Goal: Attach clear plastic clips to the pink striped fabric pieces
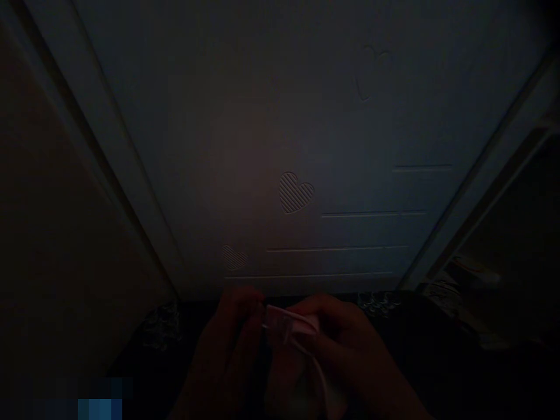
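The picture is very dark. At the bottom middle, a small pale pink item (292, 322), with a clear piece and a thin strap or edge trailing down, lies between my hands. My right hand (345, 335) grips its right side, thumb and fingers pressed together. My left hand (234, 326) is closed at its left end, fingertips close to the clear piece. Whether the left fingers pinch part of it is hard to make out. More pale material hangs below, between the wrists, its shape unclear.
A pale door (245, 146) with engraved hearts and lines stands ahead, framed on both sides. Dark flooring or a mat with light curled patterns (161, 326) lies at its foot. Dim, unclear objects (476, 280) sit at the right. The left wall is brownish.
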Demonstrator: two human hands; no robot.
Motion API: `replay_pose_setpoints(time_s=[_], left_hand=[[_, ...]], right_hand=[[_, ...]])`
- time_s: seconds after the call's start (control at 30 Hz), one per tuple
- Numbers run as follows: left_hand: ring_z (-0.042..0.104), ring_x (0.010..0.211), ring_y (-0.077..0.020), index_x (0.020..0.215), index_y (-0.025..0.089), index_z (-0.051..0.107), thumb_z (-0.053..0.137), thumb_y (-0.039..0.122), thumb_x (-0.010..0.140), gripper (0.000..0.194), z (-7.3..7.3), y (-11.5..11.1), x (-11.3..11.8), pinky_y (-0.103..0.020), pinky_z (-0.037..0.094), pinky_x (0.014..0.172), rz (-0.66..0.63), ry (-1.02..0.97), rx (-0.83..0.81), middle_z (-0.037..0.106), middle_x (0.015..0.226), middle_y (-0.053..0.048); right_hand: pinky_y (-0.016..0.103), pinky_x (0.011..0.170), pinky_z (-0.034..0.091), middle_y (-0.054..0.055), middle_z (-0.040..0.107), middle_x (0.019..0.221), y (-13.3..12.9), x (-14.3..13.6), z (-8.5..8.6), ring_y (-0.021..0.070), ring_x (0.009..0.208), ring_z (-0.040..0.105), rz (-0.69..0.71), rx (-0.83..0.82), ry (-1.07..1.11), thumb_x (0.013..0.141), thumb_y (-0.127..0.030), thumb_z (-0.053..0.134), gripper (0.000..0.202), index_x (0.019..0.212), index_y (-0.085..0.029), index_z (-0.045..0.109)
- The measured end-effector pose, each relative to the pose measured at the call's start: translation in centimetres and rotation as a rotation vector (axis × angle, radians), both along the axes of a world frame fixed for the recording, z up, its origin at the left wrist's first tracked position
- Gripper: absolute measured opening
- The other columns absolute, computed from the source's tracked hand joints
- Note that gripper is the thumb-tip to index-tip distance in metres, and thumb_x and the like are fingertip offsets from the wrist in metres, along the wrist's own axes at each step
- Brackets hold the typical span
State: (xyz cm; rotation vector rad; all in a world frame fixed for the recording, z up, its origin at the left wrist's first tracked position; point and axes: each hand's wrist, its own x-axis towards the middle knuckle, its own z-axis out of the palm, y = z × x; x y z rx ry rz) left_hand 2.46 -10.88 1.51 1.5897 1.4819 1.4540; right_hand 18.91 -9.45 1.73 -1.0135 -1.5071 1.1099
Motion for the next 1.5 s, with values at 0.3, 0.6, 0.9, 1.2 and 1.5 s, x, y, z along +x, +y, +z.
replay_pose_setpoints(time_s=[0.3,0.6,0.9,1.2,1.5], left_hand=[[0.065,0.084,-0.0198,0.1,0.025,0.063,0.052,0.054,0.089,0.033,-0.3,-0.4,0.1,-0.026,0.05,0.078,0.02,0.021,0.046,0.068,0.094,-0.003],[0.067,0.08,-0.0206,0.089,0.024,0.068,0.048,0.044,0.088,0.029,1.2,1.5,-1.0,-0.028,0.053,0.075,-0.034,0.094,-0.04,0.072,0.087,-0.002],[0.068,0.076,-0.0226,0.079,0.024,0.072,0.055,0.047,0.081,0.029,1.9,1.2,-1.0,-0.03,0.051,0.069,0.037,0.079,-0.122,0.075,0.078,-0.001],[0.071,0.092,-0.0214,0.102,0.03,0.073,0.061,0.05,0.082,0.03,1.1,1.5,-3.3,-0.027,0.057,0.077,-0.177,0.044,-0.183,0.077,0.098,0.0],[0.07,0.09,-0.0188,0.103,0.036,0.074,0.061,0.041,0.085,0.023,1.4,1.3,-3.0,-0.026,0.056,0.085,-0.219,0.073,-0.094,0.076,0.099,0.002]], right_hand=[[0.026,0.066,0.053,0.003,0.078,0.08,0.1,0.2,0.1,0.0181,0.075,0.071,0.052,-0.015,0.057,0.081,-0.032,0.068,0.016,0.086,-0.021,0.078],[0.026,0.054,0.051,0.002,0.076,0.067,0.3,-0.2,-0.6,0.0178,0.061,0.068,-0.067,0.078,0.0,0.083,-0.036,0.065,0.019,0.09,-0.024,0.078],[0.026,0.063,0.047,0.001,0.077,0.072,0.5,-0.7,-0.4,0.0171,0.07,0.069,-0.06,0.229,-0.153,0.086,-0.029,0.061,0.019,0.089,-0.026,0.08],[0.025,0.055,0.049,0.002,0.076,0.067,0.4,-0.8,-0.2,0.0166,0.061,0.068,-0.079,0.171,-0.08,0.082,-0.034,0.067,0.016,0.084,-0.025,0.08],[0.022,0.047,0.047,0.001,0.073,0.059,0.1,-0.6,-0.3,0.0149,0.052,0.064,-0.01,0.002,0.035,0.08,-0.038,0.069,0.018,0.086,-0.023,0.078]])
